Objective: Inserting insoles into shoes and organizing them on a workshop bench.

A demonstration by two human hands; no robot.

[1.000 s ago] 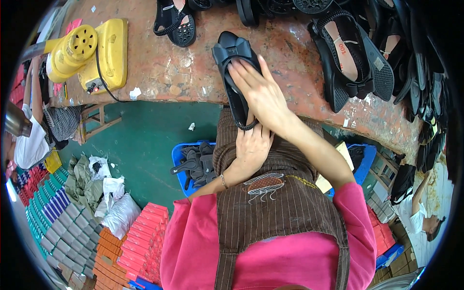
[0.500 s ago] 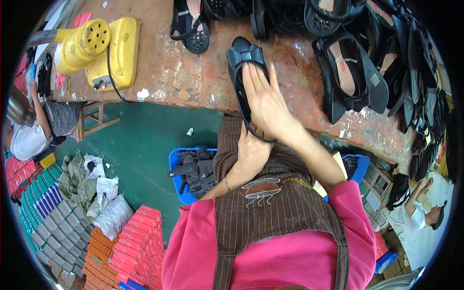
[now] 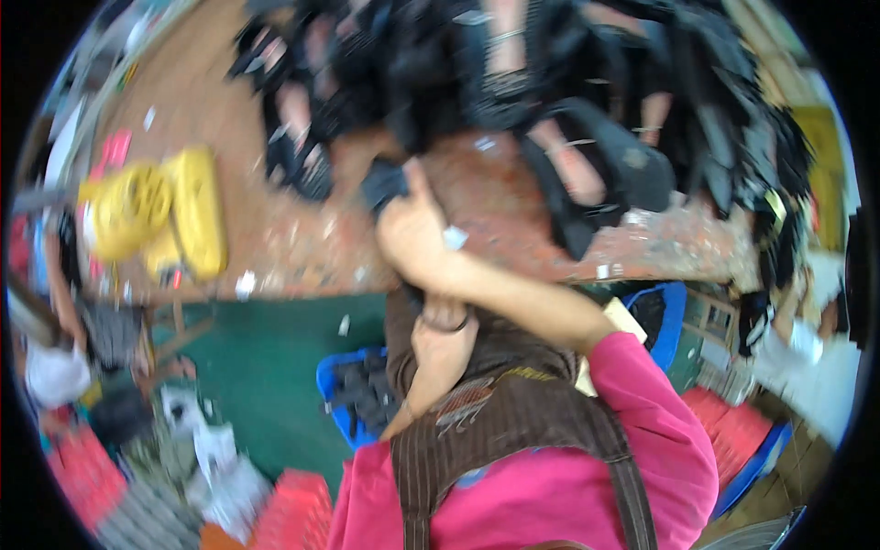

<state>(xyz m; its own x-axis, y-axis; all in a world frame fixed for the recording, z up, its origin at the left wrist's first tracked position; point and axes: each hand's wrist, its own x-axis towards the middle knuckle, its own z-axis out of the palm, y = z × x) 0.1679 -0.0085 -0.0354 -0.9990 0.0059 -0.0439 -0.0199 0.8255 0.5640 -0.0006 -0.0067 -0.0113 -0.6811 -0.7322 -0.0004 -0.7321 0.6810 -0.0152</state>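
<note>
Seen from above in a motion-blurred frame, a person in a pink long-sleeved top and a brown pinstriped apron (image 3: 513,431) works at the edge of a worn reddish-brown workbench (image 3: 302,247). Nearest the body, the left hand (image 3: 440,344) rests against the apron just below the bench edge, a dark band at its wrist; whether its fingers are closed on anything cannot be told through the blur. Just above it, the right hand (image 3: 412,234) lies pressed flat over a black shoe sole (image 3: 383,183) that sits on the bench near its front edge, the sole's far end showing past the fingers; the grip itself is too smeared to read. Below the bench, on the green floor, a blue plastic crate (image 3: 353,394) holds dark pieces, with another blue crate (image 3: 667,316) to the right. To the left on the bench stands a yellow machine (image 3: 156,215). Farther back, a heap of black sandals (image 3: 513,82) covers the bench's far side, spilling toward the right rim.
</note>
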